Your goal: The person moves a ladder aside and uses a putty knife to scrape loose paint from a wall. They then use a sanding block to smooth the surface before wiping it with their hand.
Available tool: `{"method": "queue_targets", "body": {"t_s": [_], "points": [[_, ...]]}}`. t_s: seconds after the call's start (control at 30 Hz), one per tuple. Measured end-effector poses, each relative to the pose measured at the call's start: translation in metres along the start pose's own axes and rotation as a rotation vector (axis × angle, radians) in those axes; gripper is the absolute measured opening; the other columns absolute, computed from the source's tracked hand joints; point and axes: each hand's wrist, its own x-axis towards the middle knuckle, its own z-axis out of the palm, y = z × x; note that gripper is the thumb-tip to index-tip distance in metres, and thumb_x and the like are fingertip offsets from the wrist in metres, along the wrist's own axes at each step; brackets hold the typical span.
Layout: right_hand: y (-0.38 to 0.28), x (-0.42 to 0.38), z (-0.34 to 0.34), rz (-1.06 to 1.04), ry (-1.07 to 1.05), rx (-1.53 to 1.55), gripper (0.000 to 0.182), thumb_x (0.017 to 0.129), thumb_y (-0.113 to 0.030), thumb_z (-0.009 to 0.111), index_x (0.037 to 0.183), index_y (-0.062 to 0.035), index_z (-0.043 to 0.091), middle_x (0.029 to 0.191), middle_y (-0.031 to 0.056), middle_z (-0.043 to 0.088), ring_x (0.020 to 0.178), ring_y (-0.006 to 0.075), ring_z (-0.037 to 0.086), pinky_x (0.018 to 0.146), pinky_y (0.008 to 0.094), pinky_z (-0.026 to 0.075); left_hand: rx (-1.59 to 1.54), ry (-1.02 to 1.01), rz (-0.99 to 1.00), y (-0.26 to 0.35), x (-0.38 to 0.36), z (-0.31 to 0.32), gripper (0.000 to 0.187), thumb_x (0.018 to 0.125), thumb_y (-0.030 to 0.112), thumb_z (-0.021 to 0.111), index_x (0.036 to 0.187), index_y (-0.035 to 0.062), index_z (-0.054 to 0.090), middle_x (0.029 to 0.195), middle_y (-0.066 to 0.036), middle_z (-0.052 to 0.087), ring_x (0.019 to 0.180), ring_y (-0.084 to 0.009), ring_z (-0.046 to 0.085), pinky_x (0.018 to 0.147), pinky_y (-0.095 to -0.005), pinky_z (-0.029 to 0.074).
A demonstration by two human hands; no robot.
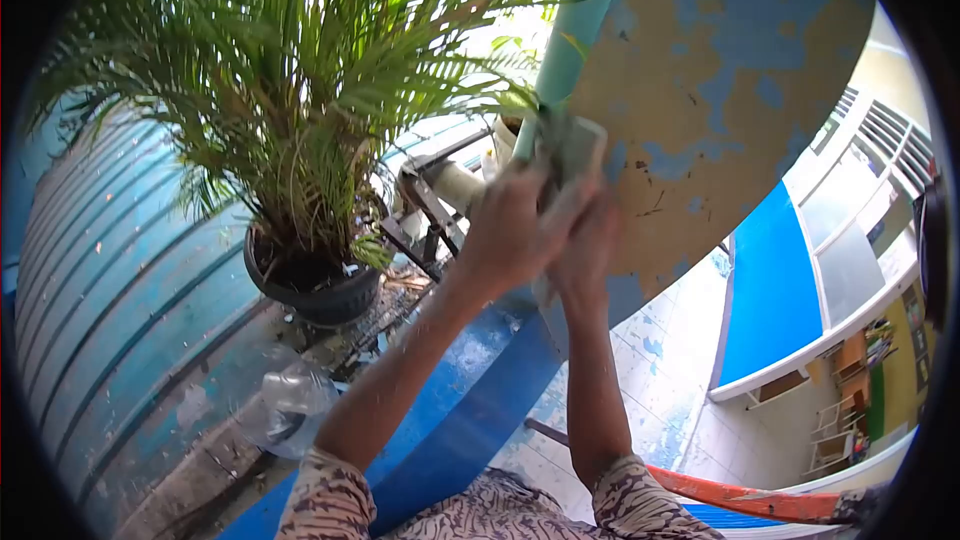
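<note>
Both hands are raised close together in front of a wall panel (700, 110) with patchy, peeling tan and blue paint. Its left edge carries a green pipe-like post (583, 25). My left hand (510, 230) is closed, its fingers curled around the lower part of a pale, block-like thing (590, 145). Against it, just to the right, my right hand (588, 235) is also closed on the same thing. Motion blur smears the fingers and the thing, so its exact kind does not show. Its upper end lies at the panel's left edge.
A palm in a black pot (315, 290) stands left, on a dirty ledge beside slatted blue-green roofing (120, 290). Near it lies a clear plastic bottle (290, 405). A blue beam (470, 380) runs below my arms. An orange-red bar (740, 496) crosses at lower right, above a tiled floor.
</note>
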Motion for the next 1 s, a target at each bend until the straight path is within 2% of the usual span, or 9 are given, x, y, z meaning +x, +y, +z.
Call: {"method": "queue_targets", "body": {"t_s": [0.1, 0.17, 0.27, 0.37, 0.5, 0.6, 0.7, 0.9, 1.0], "points": [[0.003, -0.040, -0.024, 0.038, 0.065, 0.227, 0.031, 0.091, -0.015, 0.066, 0.115, 0.0050, 0.066, 0.095, 0.0195, 0.071, 0.087, 0.0307, 0.072, 0.077, 0.0398, 0.055, 0.058, 0.015, 0.160, -0.003, -0.042, -0.003, 0.054, 0.100, 0.041, 0.066, 0.121, -0.0089, 0.066, 0.099, -0.025, 0.067, 0.088, -0.0369, 0.072, 0.077, -0.0445, 0.055], [0.011, -0.061, -0.044, 0.067, 0.140, 0.350, 0.027, 0.090, -0.011, 0.067, 0.111, 0.0058, 0.068, 0.092, 0.0155, 0.074, 0.087, 0.0249, 0.072, 0.078, 0.0382, 0.056, 0.104, -0.080, 0.124, -0.019, -0.058, -0.008, 0.051, 0.101, 0.035, 0.066, 0.133, -0.0044, 0.064, 0.093, -0.012, 0.063, 0.082, -0.0188, 0.063, 0.072, -0.0354, 0.051], [0.019, -0.072, -0.063, 0.227, 0.288, 0.278, 0.027, 0.089, -0.004, 0.071, 0.114, 0.0065, 0.067, 0.101, 0.0125, 0.074, 0.088, 0.0180, 0.070, 0.079, 0.0335, 0.057, 0.086, -0.060, -0.068, -0.017, -0.057, -0.012, 0.062, 0.099, 0.038, 0.070, 0.144, -0.0022, 0.056, 0.099, -0.012, 0.062, 0.087, -0.0171, 0.064, 0.069, -0.0312, 0.053], [0.020, -0.054, -0.060, 0.091, 0.306, 0.220, 0.026, 0.090, -0.004, 0.071, 0.113, 0.0075, 0.066, 0.101, 0.0130, 0.074, 0.088, 0.0166, 0.070, 0.077, 0.0305, 0.056, 0.024, -0.087, 0.067, 0.014, -0.055, 0.016, 0.071, 0.095, 0.041, 0.074, 0.146, -0.0031, 0.053, 0.106, -0.013, 0.061, 0.089, -0.0163, 0.064, 0.069, -0.0285, 0.055], [0.021, -0.051, -0.043, 0.020, 0.290, 0.163, 0.035, 0.095, -0.017, 0.070, 0.119, 0.0076, 0.064, 0.105, 0.0128, 0.070, 0.091, 0.0208, 0.069, 0.077, 0.0341, 0.056, 0.161, -0.002, 0.187, 0.029, -0.041, 0.052, 0.094, 0.088, 0.057, 0.074, 0.148, -0.0107, 0.045, 0.117, -0.027, 0.058, 0.101, -0.0373, 0.070, 0.079, -0.0453, 0.059], [0.021, -0.051, -0.033, 0.036, 0.345, 0.465, 0.035, 0.099, -0.020, 0.065, 0.122, 0.0065, 0.064, 0.107, 0.0118, 0.070, 0.093, 0.0223, 0.070, 0.078, 0.0349, 0.056, 0.125, 0.038, 0.231, 0.021, -0.031, 0.063, 0.101, 0.087, 0.060, 0.073, 0.148, -0.0147, 0.042, 0.120, -0.029, 0.056, 0.100, -0.0421, 0.069, 0.082, -0.0483, 0.059], [0.023, -0.051, -0.033, 0.105, 0.384, 0.582, 0.034, 0.102, -0.021, 0.062, 0.123, 0.0054, 0.064, 0.108, 0.0110, 0.070, 0.094, 0.0228, 0.070, 0.078, 0.0352, 0.056, 0.176, 0.009, 0.254, 0.023, -0.027, 0.062, 0.103, 0.088, 0.058, 0.073, 0.147, -0.0190, 0.038, 0.120, -0.029, 0.056, 0.101, -0.0416, 0.069, 0.081, -0.0483, 0.060], [0.026, -0.046, -0.045, -0.036, 0.274, 0.340, 0.040, 0.098, -0.025, 0.067, 0.123, 0.0055, 0.064, 0.107, 0.0124, 0.070, 0.095, 0.0230, 0.070, 0.079, 0.0350, 0.056, 0.166, 0.022, 0.299, 0.019, -0.027, 0.064, 0.098, 0.091, 0.050, 0.071, 0.146, -0.0219, 0.035, 0.121, -0.032, 0.056, 0.104, -0.0416, 0.069, 0.081, -0.0484, 0.060], [0.027, -0.040, -0.041, 0.061, 0.338, 0.537, 0.044, 0.095, -0.028, 0.071, 0.123, 0.0052, 0.064, 0.106, 0.0128, 0.069, 0.094, 0.0248, 0.070, 0.079, 0.0352, 0.056, 0.121, -0.008, 0.274, 0.021, -0.021, 0.063, 0.097, 0.091, 0.048, 0.070, 0.146, -0.0224, 0.035, 0.122, -0.033, 0.055, 0.103, -0.0433, 0.069, 0.081, -0.0481, 0.060]]}}
